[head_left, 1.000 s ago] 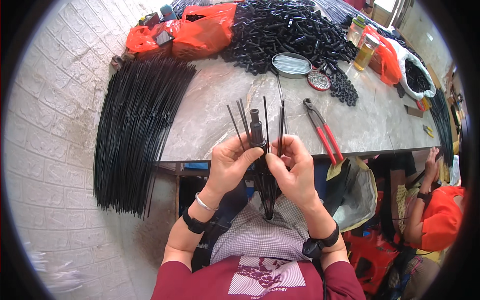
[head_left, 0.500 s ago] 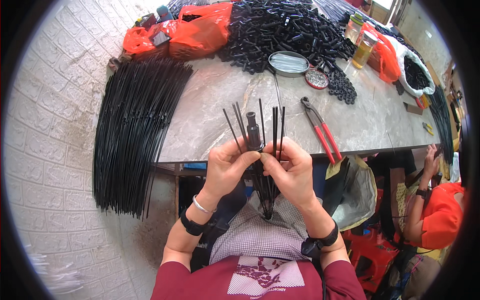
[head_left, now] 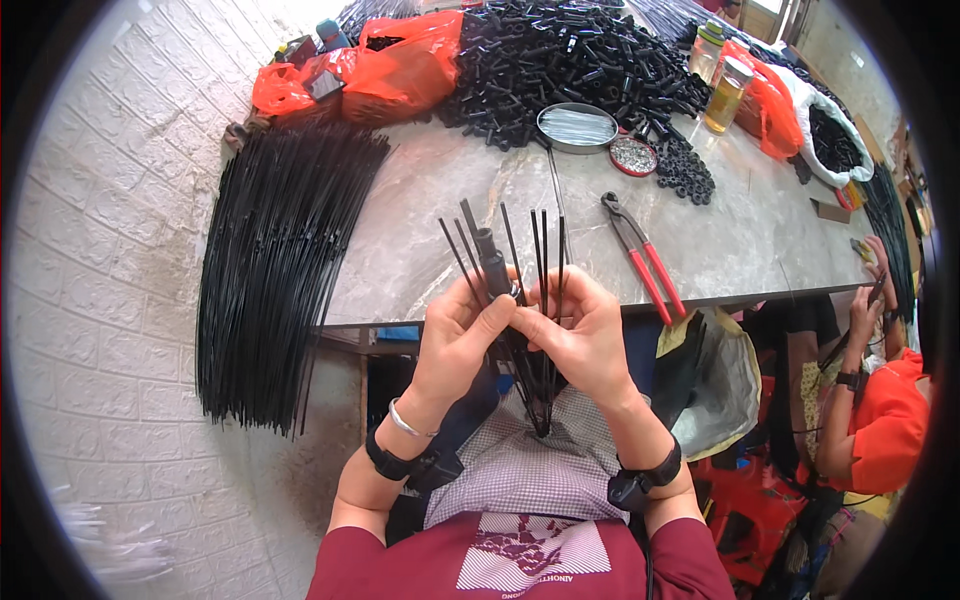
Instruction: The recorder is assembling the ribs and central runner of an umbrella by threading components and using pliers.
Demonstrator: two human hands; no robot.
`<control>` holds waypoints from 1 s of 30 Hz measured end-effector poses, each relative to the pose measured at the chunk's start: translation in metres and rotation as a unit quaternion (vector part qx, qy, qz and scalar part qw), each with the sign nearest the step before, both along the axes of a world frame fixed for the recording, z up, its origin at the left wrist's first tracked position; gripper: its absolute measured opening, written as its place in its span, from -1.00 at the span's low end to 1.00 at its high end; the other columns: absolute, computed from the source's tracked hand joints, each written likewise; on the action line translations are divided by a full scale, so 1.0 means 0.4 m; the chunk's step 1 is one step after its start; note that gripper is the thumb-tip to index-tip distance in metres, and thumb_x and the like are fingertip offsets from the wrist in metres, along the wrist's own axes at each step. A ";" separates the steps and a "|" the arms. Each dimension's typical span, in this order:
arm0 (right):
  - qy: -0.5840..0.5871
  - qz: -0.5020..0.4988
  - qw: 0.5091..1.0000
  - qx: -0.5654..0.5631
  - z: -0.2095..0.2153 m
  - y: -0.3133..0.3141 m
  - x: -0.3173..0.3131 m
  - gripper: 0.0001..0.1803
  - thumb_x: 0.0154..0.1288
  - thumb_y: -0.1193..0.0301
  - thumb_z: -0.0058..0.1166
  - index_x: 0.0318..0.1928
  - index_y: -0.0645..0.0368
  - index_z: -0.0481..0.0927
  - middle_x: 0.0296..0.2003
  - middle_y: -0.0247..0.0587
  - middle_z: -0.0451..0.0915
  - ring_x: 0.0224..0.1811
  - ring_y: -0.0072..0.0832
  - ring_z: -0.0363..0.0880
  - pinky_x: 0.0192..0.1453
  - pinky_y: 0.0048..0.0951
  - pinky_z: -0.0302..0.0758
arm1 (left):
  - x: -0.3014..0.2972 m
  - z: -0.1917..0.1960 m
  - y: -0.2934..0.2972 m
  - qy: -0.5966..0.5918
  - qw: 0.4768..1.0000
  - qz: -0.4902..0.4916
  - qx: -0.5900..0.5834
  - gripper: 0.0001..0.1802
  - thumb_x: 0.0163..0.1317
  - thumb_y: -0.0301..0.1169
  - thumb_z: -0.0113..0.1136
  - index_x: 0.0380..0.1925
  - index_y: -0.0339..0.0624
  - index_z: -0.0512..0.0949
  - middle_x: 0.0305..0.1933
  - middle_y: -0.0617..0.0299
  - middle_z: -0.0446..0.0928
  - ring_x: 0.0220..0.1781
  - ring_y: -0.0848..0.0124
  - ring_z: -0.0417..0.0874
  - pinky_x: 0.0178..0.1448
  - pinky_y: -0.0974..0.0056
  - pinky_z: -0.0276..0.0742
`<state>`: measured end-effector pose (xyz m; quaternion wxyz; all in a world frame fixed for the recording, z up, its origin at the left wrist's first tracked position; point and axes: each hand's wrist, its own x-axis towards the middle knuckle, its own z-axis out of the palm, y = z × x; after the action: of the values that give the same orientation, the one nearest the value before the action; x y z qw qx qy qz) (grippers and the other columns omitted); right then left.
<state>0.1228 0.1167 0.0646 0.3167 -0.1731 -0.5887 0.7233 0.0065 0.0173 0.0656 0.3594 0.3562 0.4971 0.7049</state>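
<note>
My left hand (head_left: 458, 335) is closed around a stepped black plastic tube (head_left: 490, 260) and some thin black rods beside it. The tube leans to the left, its narrow end up. Opposite it, my right hand (head_left: 580, 335) pinches at the tube's lower collar, thumb tip against my left thumb. Several thin black rods (head_left: 544, 250) stick up between the fingers of my right hand. Below my hands the rods (head_left: 543, 405) run together to a point over my checked apron. My fingers hide exactly where the rods meet the collar.
Red-handled pincers (head_left: 645, 265) lie right of my hands on the marbled table (head_left: 420, 190). A thick bundle of black rods (head_left: 280, 270) overhangs its left edge. Behind are a heap of black tubes (head_left: 570, 60), a wire-filled tin (head_left: 541, 122) and drink bottles (head_left: 728, 98). A co-worker (head_left: 888, 430) sits right.
The tube has tilted from upright toward the left and sits slightly lower. My fingers keep hold of it. At the right, the co-worker's hands have come further into view.
</note>
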 end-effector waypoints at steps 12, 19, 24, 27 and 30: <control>-0.015 -0.152 0.949 0.277 -0.020 -0.053 0.029 -0.78 0.11 0.63 0.22 -0.17 0.31 0.62 -0.34 -0.13 0.60 -0.41 -0.43 0.62 -0.38 -0.52 0.54 | -0.008 -0.048 0.004 -0.011 0.999 -0.009 0.035 -0.61 0.33 -0.39 0.15 0.09 -0.36 0.42 -0.10 0.10 0.60 -0.08 0.41 0.62 0.09 0.33 0.53; 0.019 -0.154 0.956 0.249 -0.019 -0.048 0.027 -0.80 0.08 0.66 0.22 -0.22 0.36 0.61 -0.35 -0.09 0.61 -0.43 -0.37 0.64 -0.38 -0.49 0.54 | -0.001 -0.050 0.002 -0.001 0.999 -0.010 0.039 -0.55 0.30 -0.29 0.21 0.08 -0.34 0.44 -0.10 0.04 0.61 -0.04 0.33 0.64 0.10 0.27 0.55; 0.033 -0.151 0.950 0.271 -0.025 -0.047 0.025 -0.80 0.07 0.67 0.22 -0.23 0.36 0.61 -0.38 -0.08 0.62 -0.44 -0.36 0.64 -0.37 -0.49 0.54 | -0.005 -0.064 -0.004 0.008 0.999 0.006 0.033 -0.56 0.29 -0.29 0.22 0.06 -0.35 0.45 -0.10 0.05 0.61 -0.03 0.33 0.63 0.11 0.27 0.54; 0.033 -0.149 0.953 0.262 -0.026 -0.043 0.026 -0.81 0.06 0.68 0.22 -0.25 0.36 0.61 -0.38 -0.09 0.62 -0.44 -0.38 0.64 -0.38 -0.51 0.54 | -0.004 -0.065 -0.003 0.014 0.999 0.012 0.032 -0.56 0.29 -0.29 0.22 0.06 -0.35 0.45 -0.09 0.04 0.61 -0.03 0.34 0.63 0.11 0.28 0.54; 0.024 -0.129 0.963 0.236 -0.029 -0.042 0.028 -0.81 0.06 0.67 0.23 -0.25 0.36 0.62 -0.37 -0.12 0.63 -0.43 -0.42 0.64 -0.37 -0.53 0.53 | -0.001 -0.063 -0.003 0.009 0.999 0.008 0.029 -0.57 0.30 -0.30 0.22 0.06 -0.34 0.45 -0.09 0.04 0.61 -0.02 0.33 0.63 0.13 0.27 0.53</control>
<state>0.1340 0.1000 0.0530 0.4533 -0.1506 -0.7073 0.5211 0.0061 0.0163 0.0403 0.3385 0.3685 0.4823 0.7190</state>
